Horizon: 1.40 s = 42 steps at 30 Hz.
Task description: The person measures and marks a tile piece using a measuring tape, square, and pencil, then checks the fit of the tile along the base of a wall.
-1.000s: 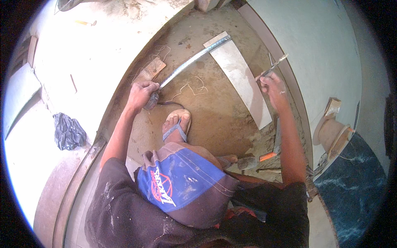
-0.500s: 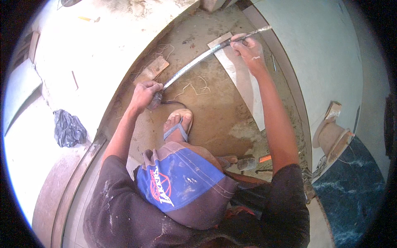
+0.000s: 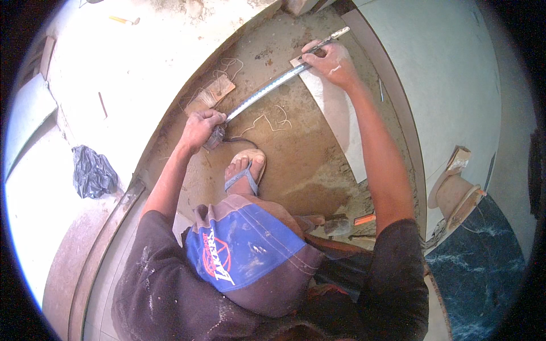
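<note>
A tape measure is pulled out in front of me, its pale metal blade [image 3: 267, 88] slanting up to the right above the floor. My left hand [image 3: 200, 128] is closed around its dark case [image 3: 215, 137], where a dark strap trails toward my sandalled foot. My right hand [image 3: 335, 61] pinches the blade close to its far end, and a narrow whitish tip [image 3: 340, 33] sticks out past the fingers. Beneath my right hand and forearm lies a long white strip of tile or board [image 3: 341, 122], partly covered by the hand.
A wooden block wound with string [image 3: 219, 90] lies beyond my left hand. An orange-handled tool [image 3: 364, 219] is near my right elbow. At the right stand a spool [image 3: 455, 193] and a dark veined slab [image 3: 478, 267]; a black plastic bag [image 3: 94, 172] sits at left.
My right hand has shifted slightly left and up with the blade, and the blade's far end has swung left and up. The left hand stays nearly in place on the case.
</note>
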Available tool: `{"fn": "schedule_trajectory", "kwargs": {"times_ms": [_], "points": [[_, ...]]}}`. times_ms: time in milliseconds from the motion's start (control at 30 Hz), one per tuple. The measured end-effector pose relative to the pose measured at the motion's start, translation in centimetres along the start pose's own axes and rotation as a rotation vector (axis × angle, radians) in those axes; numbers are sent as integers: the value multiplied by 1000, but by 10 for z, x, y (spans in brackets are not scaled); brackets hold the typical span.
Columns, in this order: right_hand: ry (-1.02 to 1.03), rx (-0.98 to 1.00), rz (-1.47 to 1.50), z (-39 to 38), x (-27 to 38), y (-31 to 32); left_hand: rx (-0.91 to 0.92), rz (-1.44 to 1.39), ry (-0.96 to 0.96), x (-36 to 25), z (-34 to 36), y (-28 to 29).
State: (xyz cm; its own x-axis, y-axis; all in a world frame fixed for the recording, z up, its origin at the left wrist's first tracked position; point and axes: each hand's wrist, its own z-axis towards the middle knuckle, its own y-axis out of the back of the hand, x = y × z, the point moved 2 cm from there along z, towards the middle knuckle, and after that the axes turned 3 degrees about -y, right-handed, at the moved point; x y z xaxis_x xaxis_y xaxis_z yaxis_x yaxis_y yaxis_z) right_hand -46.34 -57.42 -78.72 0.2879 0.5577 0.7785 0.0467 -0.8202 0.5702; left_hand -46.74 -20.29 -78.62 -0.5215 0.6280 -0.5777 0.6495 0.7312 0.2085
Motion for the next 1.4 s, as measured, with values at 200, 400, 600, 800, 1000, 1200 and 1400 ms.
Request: {"fn": "schedule_trajectory", "kwargs": {"times_ms": [200, 400, 600, 800, 1000, 1200, 1400], "points": [[-105, 95, -43, -7, 13, 9, 5, -36, -21, 1, -1, -1], [-41, 74, -11, -7, 8, 8, 7, -30, -42, 0, 0, -1], [-23, 101, -54, -4, 8, 10, 22, -34, -12, -4, -1, 0], [-4, 123, -81, -1, 7, 10, 21, 3, 7, -6, -1, 2], [-26, 180, -82, 1, 14, 12, 31, -26, -25, 2, 4, 1], [-105, 220, -108, 1, 23, 14, 32, -3, 21, -8, -2, 2], [-24, 189, -65, 3, 15, 10, 16, 30, -16, -1, 3, 2]]}}
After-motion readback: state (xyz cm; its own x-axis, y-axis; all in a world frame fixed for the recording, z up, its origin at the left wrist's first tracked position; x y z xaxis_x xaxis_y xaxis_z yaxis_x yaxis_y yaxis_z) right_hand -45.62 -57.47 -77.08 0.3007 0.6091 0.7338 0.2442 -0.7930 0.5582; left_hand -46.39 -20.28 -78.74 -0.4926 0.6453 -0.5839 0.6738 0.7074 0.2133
